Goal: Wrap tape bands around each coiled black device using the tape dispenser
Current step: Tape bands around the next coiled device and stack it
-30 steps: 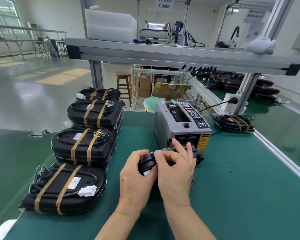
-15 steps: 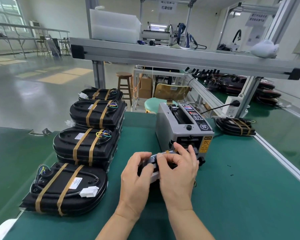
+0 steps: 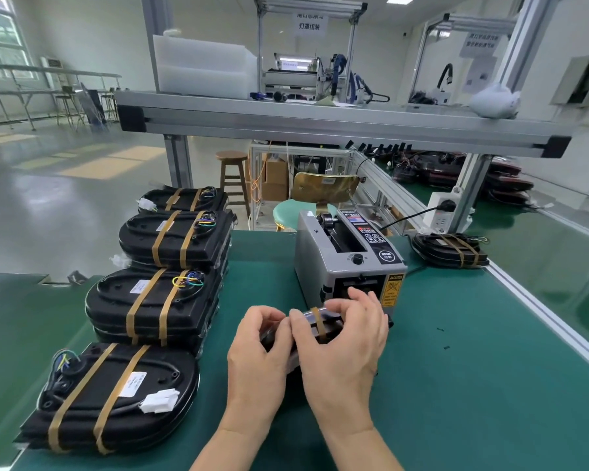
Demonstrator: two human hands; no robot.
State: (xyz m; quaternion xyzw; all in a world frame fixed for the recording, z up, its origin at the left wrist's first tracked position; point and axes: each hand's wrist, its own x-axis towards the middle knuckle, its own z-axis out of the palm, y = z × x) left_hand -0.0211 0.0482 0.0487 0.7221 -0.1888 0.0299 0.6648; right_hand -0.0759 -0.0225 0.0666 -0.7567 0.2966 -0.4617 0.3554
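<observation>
Beneath the aluminium shelf (image 3: 320, 124), a green mat (image 3: 456, 385) carries taped black devices (image 3: 116, 396).

Wooden stool (image 3: 233, 171) on glossy grey floor (image 3: 65, 205).

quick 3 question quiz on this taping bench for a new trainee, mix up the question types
1. True or false: the left hand and right hand both grip the small black device in front of the grey box-shaped tape dispenser.
2. How many tan tape bands cross the nearest black banded stack on the green mat? A one, B two, C four.
3. Fill in: the lone banded black coil lies to the dispenser's ___ side.
Key: 1 true; 2 B; 3 right.
</observation>
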